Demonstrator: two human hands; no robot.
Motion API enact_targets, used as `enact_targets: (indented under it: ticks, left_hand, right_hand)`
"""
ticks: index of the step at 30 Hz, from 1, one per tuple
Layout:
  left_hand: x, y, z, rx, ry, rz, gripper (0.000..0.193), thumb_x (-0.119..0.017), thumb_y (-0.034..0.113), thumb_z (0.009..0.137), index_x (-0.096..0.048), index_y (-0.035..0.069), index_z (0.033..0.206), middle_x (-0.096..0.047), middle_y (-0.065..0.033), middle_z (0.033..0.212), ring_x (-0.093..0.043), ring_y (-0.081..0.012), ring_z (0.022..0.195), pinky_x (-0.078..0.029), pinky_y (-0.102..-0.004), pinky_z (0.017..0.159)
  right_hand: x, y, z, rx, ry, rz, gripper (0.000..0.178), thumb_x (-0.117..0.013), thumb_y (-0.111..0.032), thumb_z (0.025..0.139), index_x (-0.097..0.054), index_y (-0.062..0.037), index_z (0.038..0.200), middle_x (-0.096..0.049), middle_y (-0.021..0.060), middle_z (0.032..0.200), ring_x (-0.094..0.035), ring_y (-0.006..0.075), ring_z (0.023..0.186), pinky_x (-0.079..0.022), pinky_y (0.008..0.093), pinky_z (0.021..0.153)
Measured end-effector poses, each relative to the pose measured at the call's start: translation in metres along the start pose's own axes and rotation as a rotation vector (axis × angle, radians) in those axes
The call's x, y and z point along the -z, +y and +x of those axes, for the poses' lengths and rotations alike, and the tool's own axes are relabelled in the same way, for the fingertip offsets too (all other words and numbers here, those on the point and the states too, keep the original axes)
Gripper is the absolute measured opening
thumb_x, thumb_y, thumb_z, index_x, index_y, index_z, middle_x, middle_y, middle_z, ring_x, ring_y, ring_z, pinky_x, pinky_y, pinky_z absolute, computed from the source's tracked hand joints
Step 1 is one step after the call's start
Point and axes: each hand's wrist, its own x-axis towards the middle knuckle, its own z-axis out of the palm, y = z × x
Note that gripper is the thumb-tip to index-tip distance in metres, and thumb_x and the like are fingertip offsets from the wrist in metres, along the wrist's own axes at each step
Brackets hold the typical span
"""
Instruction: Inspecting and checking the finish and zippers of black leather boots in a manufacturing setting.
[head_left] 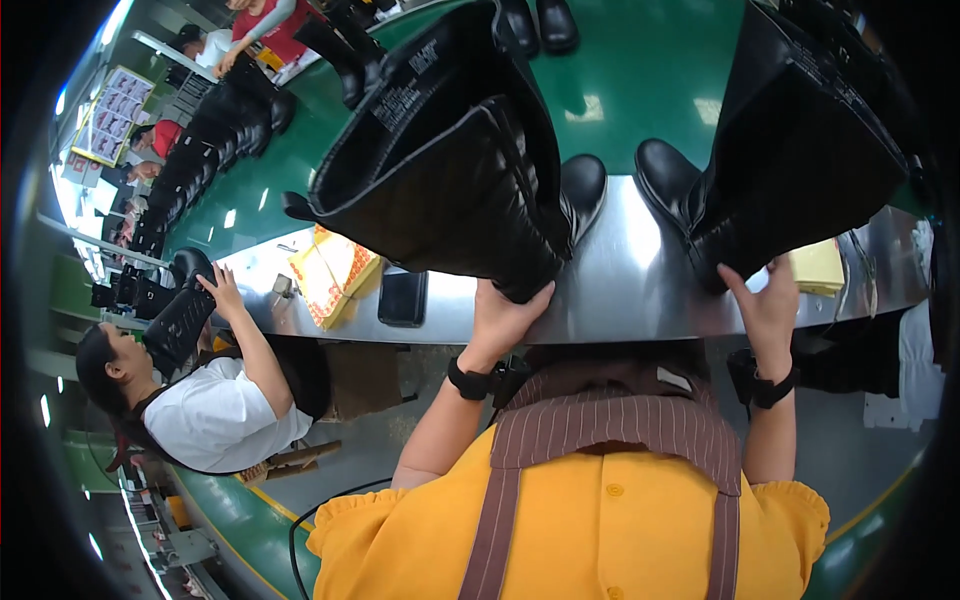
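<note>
Two tall black boots stand on the metal edge of the workbench, toes turned toward each other. My left hand (508, 318) holds the left boot (450, 200) low at its heel, the thumb showing and the other fingers partly behind it. That boot's wide shaft gapes toward me, with pale print on its lining. At the right boot (790, 150), my right hand (767, 305) grips the heel area, thumb on one side and fingers on the other. Both wrists wear black bands.
A green bench surface (610, 100) lies beyond the metal strip (600, 300). Left of my boots are a stack of patterned yellow paper (335, 280) and a black phone-like case (403, 298). Yellow sheets (818, 268) lie at right. A co-worker (220, 410) handles another boot; more boots (215, 130) line the far left.
</note>
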Motion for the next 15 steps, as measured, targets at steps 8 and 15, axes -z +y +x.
enact_targets:
  ticks: [8,15]
  left_hand:
    - [-0.002,-0.017,-0.004,0.0,0.059,0.074,0.068,-0.085,0.013,0.069,-0.046,-0.004,0.122,-0.062,-0.015,0.114,-0.061,-0.0226,0.105,-0.047,-0.0321,0.093]
    - [-0.009,-0.012,-0.009,-0.023,0.112,0.031,0.051,-0.086,0.009,0.067,-0.06,-0.003,0.109,-0.067,-0.01,0.105,-0.063,-0.0175,0.095,-0.051,-0.0293,0.084]
  right_hand:
    - [-0.058,-0.089,-0.016,0.047,-0.535,0.6,0.024,-0.067,-0.019,0.085,-0.063,0.0009,0.097,-0.064,0.014,0.085,-0.059,0.0245,0.065,-0.047,0.0323,0.062]
    - [-0.134,-0.097,0.009,0.1,-0.873,0.549,0.024,-0.059,-0.021,0.093,-0.061,0.0028,0.092,-0.065,0.01,0.074,-0.063,0.0161,0.064,-0.048,0.0305,0.06]
